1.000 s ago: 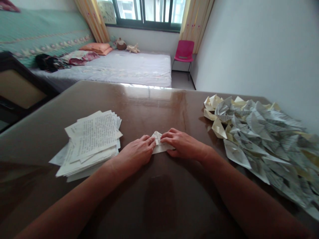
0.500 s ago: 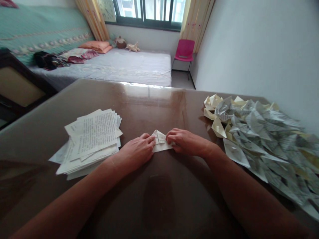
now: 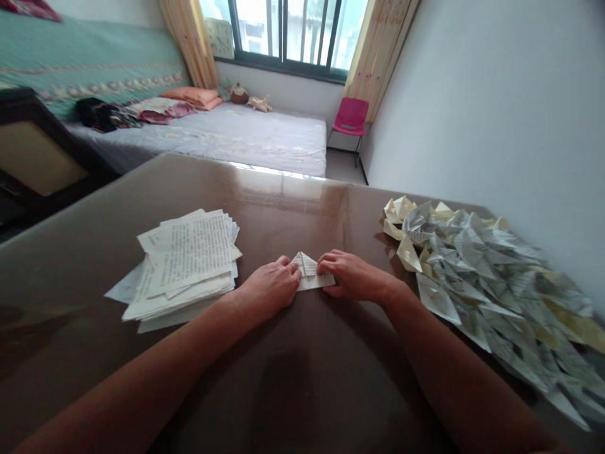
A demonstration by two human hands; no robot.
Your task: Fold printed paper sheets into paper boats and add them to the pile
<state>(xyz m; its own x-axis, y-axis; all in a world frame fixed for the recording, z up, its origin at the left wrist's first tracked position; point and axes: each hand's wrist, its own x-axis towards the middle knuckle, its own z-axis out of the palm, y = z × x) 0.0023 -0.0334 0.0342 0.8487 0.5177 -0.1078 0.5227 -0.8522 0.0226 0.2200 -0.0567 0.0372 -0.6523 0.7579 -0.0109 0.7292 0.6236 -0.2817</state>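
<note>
A small sheet of printed paper (image 3: 309,268), folded to a point at the top with a flat strip along its lower edge, lies on the brown table between my hands. My left hand (image 3: 274,282) is closed on its left side, fingertips pressing the paper. On the opposite side, my right hand (image 3: 352,276) has its fingers curled over the right part, with the thumb near the lower strip. The fingers cover both side corners of the paper.
A stack of printed sheets (image 3: 189,258) lies on the table (image 3: 288,214) to the left. Many folded paper boats (image 3: 477,271) are heaped along the right side by the wall. Beyond the table are a bed (image 3: 265,139) and a pink chair (image 3: 351,116).
The camera view has tilted and shifted slightly, so the room sits a little lower in the picture. Both hands stay on the folded paper, which looks much the same.
</note>
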